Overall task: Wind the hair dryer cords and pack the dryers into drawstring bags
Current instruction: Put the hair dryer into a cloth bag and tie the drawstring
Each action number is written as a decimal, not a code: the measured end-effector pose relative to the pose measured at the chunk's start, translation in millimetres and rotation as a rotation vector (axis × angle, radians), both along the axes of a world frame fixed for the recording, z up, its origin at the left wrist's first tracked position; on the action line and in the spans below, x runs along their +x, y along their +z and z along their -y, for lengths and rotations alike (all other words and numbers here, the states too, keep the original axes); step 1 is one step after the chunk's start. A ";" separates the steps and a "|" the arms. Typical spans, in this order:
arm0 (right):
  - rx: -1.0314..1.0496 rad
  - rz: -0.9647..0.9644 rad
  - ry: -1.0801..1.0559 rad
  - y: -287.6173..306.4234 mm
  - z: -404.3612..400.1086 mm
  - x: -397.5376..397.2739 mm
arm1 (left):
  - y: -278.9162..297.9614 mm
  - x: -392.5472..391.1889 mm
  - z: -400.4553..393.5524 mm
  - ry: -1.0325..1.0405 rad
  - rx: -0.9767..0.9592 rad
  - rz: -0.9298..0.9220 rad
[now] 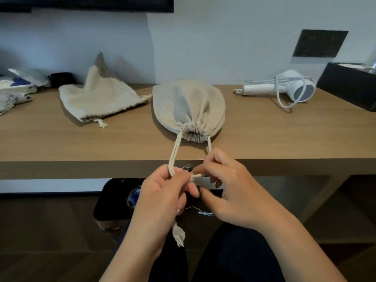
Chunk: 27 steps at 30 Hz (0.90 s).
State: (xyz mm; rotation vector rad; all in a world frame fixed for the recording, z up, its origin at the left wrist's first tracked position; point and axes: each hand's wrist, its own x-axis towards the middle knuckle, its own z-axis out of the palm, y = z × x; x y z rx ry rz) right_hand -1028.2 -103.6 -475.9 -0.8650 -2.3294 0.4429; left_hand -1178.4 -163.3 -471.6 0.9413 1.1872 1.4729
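Two hands work at mid-frame: your left hand (162,192) grips the drawstring (174,157), your right hand (227,186) pinches its end. Its cinched bag (189,104) lies centre on the wooden table (264,135); a white dryer (284,87) upper right, against a pale wall (223,37).
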 end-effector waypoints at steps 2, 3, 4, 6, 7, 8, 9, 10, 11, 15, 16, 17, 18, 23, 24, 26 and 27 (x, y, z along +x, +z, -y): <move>0.010 -0.038 -0.024 -2.1 1.2 -0.6 | 2.7 -2.3 -0.7 0.018 0.018 -0.014; 0.012 -0.081 -0.035 -3.3 0.9 -1.0 | 3.3 -3.3 -1.4 0.024 0.016 -0.034; 0.016 -0.122 -0.043 -4.5 0.3 -1.8 | 2.8 -4.1 -2.5 0.029 0.006 -0.053; 0.048 -0.179 -0.055 -7.1 0.2 -4.2 | 2.0 -4.2 -4.0 0.037 -0.035 -0.070; 0.074 -0.210 -0.058 -8.7 0.8 -5.6 | 1.0 -3.9 -4.7 0.043 -0.057 -0.072; 0.101 -0.246 -0.058 -10.3 1.8 -6.7 | -0.3 -3.5 -5.3 0.047 -0.078 -0.071; 0.128 -0.280 -0.057 -12.0 2.7 -7.5 | -1.5 -2.9 -5.8 0.044 -0.098 -0.070; 0.149 -0.312 -0.055 -13.7 3.7 -8.3 | -2.9 -2.4 -6.5 0.037 -0.112 -0.074; 0.159 -0.346 -0.049 -15.3 4.7 -8.8 | -4.4 -2.1 -7.2 0.026 -0.122 -0.084; -0.128 -0.567 0.049 -16.7 11.3 -10.7 | -7.9 -3.0 -8.3 -0.063 -0.137 -0.058; -0.232 -0.616 0.072 -17.1 13.3 -11.2 | -7.4 -3.6 -7.7 -0.093 -0.136 -0.027; -0.308 -0.658 0.087 -17.8 15.1 -11.7 | -5.8 -3.5 -7.0 -0.119 -0.129 0.007; -0.355 -0.696 0.096 -18.9 16.5 -12.1 | -5.3 -4.1 -6.8 -0.135 -0.118 0.038; -0.402 -0.819 0.049 -23.1 21.8 -14.0 | -5.5 -6.3 -8.8 -0.133 -0.085 0.152; -0.393 -0.809 0.032 -23.6 22.2 -13.9 | -5.7 -5.2 -9.0 -0.129 -0.078 0.160; -0.364 -0.775 0.006 -24.0 23.2 -12.0 | -8.0 -2.4 -9.2 -0.115 -0.086 0.176; -0.342 -0.756 -0.010 -23.6 23.3 -10.0 | -9.9 -2.0 -10.1 -0.103 -0.098 0.178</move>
